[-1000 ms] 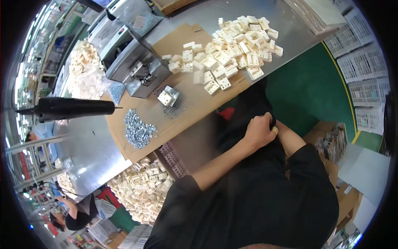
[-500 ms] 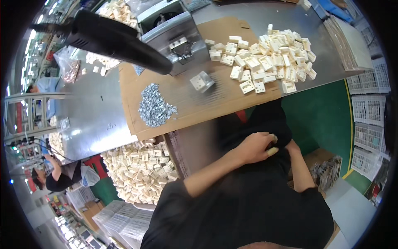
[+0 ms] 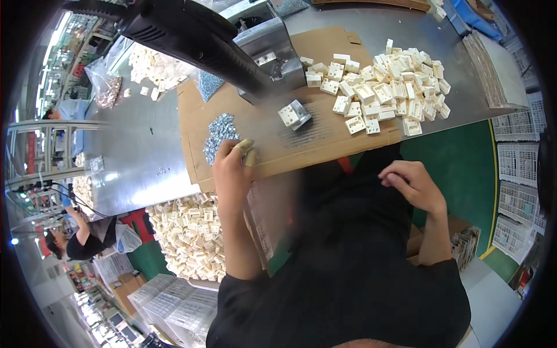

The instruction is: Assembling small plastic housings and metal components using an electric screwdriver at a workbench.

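My left hand is at the near edge of a heap of small silvery metal pieces on a cardboard sheet. Its fingers are bent, with yellowish covers on two fingertips; whatever lies between them is too small or hidden to name. Over my lap, my right hand is loosely curled, and no object shows in it. Right of the metal heap, a cream plastic block with holes sits against a small metal block. Neither hand touches these blocks.
A black hand-held tool slants over a metal fixture. Many cream blocks lie piled at the right, with more in a box below the table edge. A small bag of metal pieces lies behind. A co-worker is at far left.
My left hand has moved from my lap up and left to the heap of metal pieces. My right hand has come up into view from behind dark clothing. The view has shifted slightly.
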Available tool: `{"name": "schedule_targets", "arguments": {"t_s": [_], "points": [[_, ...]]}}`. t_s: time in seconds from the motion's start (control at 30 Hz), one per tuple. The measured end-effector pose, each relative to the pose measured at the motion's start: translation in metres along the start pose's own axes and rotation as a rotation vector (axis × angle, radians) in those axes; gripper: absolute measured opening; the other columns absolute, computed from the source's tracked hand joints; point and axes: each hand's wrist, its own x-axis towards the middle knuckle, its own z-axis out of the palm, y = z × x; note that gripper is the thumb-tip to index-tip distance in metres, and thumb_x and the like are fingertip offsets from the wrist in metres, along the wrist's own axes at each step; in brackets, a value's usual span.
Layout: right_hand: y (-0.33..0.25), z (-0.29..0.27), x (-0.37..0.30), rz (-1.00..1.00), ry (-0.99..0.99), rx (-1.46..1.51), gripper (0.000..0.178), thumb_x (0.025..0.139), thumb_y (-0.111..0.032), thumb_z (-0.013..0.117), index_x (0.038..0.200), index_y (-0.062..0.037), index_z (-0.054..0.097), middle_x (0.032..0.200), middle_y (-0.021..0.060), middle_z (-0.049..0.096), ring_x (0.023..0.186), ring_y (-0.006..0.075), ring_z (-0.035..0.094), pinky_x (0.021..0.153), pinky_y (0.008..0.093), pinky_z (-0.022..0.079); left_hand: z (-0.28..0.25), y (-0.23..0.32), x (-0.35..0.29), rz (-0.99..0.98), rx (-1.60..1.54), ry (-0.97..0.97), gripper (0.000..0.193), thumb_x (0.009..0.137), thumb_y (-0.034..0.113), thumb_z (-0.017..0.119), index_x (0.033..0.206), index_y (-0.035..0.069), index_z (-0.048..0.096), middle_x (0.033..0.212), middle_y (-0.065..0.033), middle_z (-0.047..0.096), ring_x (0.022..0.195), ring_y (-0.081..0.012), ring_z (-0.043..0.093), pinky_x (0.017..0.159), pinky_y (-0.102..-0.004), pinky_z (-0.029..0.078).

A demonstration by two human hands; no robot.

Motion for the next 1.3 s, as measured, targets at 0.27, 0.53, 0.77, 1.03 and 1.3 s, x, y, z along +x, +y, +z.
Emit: {"name": "schedule_targets", "arguments": {"t_s": [0.27,0.53,0.77,1.03,1.3], "points": [[-0.006,0.042,0.04,-0.392,-0.034,-0.059,0.012,0.091,-0.007,0.063,0.101,-0.0015,0.067,0.086,0.0114,0.069,0.08,0.0262,0.069,0.069,0.0334,0.053,0.004,-0.01,0.01,0.043,0.09,-0.129,0.015,0.081,0.009,0.074,0.094,0.002,0.073,0.088,-0.0094,0.063,0.075,-0.0265,0.063,0.068,-0.036,0.05],[-0.029,0.036,0.055,-0.404,-0.117,-0.007,0.014,0.092,-0.009,0.062,0.103,-0.0017,0.067,0.093,0.0121,0.07,0.085,0.0293,0.067,0.075,0.0358,0.053,0.008,-0.008,0.012,0.066,0.184,-0.127,0.015,0.085,0.011,0.07,0.094,0.0,0.067,0.089,-0.0128,0.063,0.076,-0.0317,0.063,0.07,-0.0392,0.05],[-0.03,0.026,0.064,-0.413,-0.05,0.068,0.014,0.092,-0.008,0.062,0.103,-0.0009,0.068,0.085,0.0105,0.07,0.076,0.0215,0.068,0.067,0.0309,0.052,0.013,-0.01,0.01,-0.025,0.075,-0.054,0.016,0.082,0.011,0.068,0.096,0.005,0.065,0.089,-0.0121,0.062,0.083,-0.0319,0.063,0.073,-0.041,0.05],[-0.038,0.028,0.089,-0.39,-0.112,0.087,0.014,0.092,-0.007,0.062,0.102,0.0004,0.068,0.083,0.0092,0.07,0.072,0.0163,0.067,0.066,0.028,0.052,0.027,0.015,0.028,-0.021,-0.04,0.004,0.038,0.08,0.02,0.077,0.112,0.002,0.066,0.107,-0.0143,0.063,0.09,-0.0331,0.063,0.078,-0.0394,0.05],[-0.158,0.038,0.199,-0.822,0.251,0.35,0.05,0.09,-0.021,0.067,0.134,-0.0063,0.045,0.1,0.0129,0.062,0.096,0.0194,0.062,0.091,0.0341,0.05,0.049,0.048,0.045,0.05,-0.003,-0.079,0.063,0.07,0.026,0.082,0.124,0.003,0.059,0.122,-0.0189,0.057,0.113,-0.0373,0.054,0.094,-0.0457,0.041]]}}
